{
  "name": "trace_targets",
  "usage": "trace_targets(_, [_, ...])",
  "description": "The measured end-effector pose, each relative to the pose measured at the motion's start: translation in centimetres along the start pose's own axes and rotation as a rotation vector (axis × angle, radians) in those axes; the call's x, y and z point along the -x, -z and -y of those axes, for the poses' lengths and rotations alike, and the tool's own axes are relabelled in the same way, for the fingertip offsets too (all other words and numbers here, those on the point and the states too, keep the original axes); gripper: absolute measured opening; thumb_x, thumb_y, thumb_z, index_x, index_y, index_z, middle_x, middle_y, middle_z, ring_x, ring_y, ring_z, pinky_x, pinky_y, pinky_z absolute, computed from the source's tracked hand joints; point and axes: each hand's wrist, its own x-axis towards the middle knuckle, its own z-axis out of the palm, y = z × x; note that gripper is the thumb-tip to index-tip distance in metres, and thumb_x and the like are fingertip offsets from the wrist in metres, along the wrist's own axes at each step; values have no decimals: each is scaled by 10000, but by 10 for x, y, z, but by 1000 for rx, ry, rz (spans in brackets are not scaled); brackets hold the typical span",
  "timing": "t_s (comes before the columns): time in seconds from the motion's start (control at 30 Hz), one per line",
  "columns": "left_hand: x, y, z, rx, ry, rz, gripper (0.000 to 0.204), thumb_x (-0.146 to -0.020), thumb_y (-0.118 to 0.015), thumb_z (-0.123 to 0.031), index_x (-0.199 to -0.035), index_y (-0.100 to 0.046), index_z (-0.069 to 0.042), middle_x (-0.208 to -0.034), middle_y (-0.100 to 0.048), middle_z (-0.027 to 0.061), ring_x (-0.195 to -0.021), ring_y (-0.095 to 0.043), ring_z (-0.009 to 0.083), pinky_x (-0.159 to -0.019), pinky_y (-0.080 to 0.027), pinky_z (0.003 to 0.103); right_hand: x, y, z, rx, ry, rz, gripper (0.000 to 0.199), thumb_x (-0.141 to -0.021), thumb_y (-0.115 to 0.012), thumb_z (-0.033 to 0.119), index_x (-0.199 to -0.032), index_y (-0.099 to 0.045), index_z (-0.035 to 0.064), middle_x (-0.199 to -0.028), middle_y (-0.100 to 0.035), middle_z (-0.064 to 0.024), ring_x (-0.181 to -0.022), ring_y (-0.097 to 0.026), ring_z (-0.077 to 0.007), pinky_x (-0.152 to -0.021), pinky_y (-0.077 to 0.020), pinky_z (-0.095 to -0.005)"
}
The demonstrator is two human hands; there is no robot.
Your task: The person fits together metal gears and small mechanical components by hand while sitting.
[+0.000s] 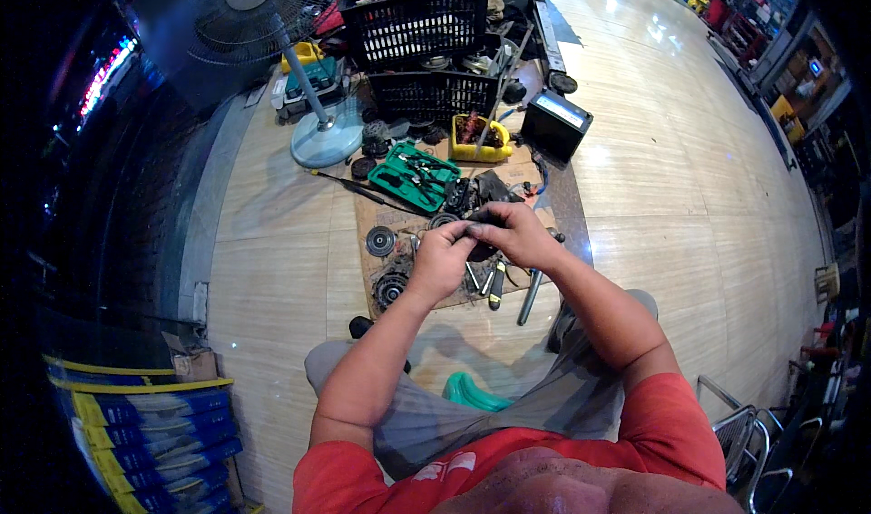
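Observation:
My left hand [441, 262] and my right hand [519, 233] meet above a cardboard sheet [365, 213], fingertips pinched together. Both are closed around something small and dark that the fingers mostly hide. Beneath them lie dark, greasy parts and a screwdriver [496, 287] with a yellow and black handle. A hammer-like tool with a grey handle [530, 298] is to the right of that. On the left side of the sheet are a round black pulley-like disc [381, 240] and a larger ribbed round part [390, 287]. Beyond my hands an open green tool case [415, 176] holds pliers-like tools.
A yellow bin [479, 151] and a black box-shaped battery [556, 126] stand farther back. Black plastic crates [413, 24] are stacked behind, with a standing fan [325, 146] at their left. Blue and yellow packages [163, 432] are piled lower left. Green plastic [474, 391] shows between my legs.

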Motion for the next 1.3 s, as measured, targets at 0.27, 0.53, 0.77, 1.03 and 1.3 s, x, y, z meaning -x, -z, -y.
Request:
trace_targets(0.27, [-13,3,11,411,23,-187,159,-940,-537,-57,-1042,-627,26,-954,-678,93,-818,-664,156,-733,-552,278,6,-22,10,-198,-41,-26,250,-916,-619,189,-1072,-621,-6,-914,-655,-24,-809,-589,-86,-716,-504,-261])
trace_targets(0.53, [-15,11,10,770,-76,-166,157,-953,-506,-36,-1066,-593,28,-982,-669,158,-883,-672,240,-783,-571,343,4,-33,-4,-80,-63,31,191,-896,-639,165,-997,-661,4,-882,-665,-16,-787,-570,-71,-713,-489,-263])
trace_targets(0.77, [-12,9,10,819,-81,-118,164,-948,-508,-25,-1074,-593,34,-1004,-664,167,-900,-668,246,-811,-567,357,5,-36,-5,-195,-54,13,167,-883,-649,127,-994,-659,3,-864,-655,-1,-789,-550,-73,-734,-481,-272])
trace_targets(1.03, [-16,16,13,863,-69,-86,163,-951,-495,-30,-1069,-592,26,-1001,-666,165,-907,-669,257,-826,-563,366,5,-36,-2,-191,-89,10,177,-881,-648,129,-1006,-658,4,-864,-661,-13,-789,-551,-84,-745,-483,-285])
trace_targets(1.3, [-22,29,9,880,-46,-242,147,-961,-464,-49,-1067,-553,3,-998,-653,158,-892,-664,272,-818,-559,422,2,-38,-15,-149,-124,-31,202,-865,-663,167,-962,-650,-11,-755,-642,-37,-700,-547,-93,-658,-478,-298])
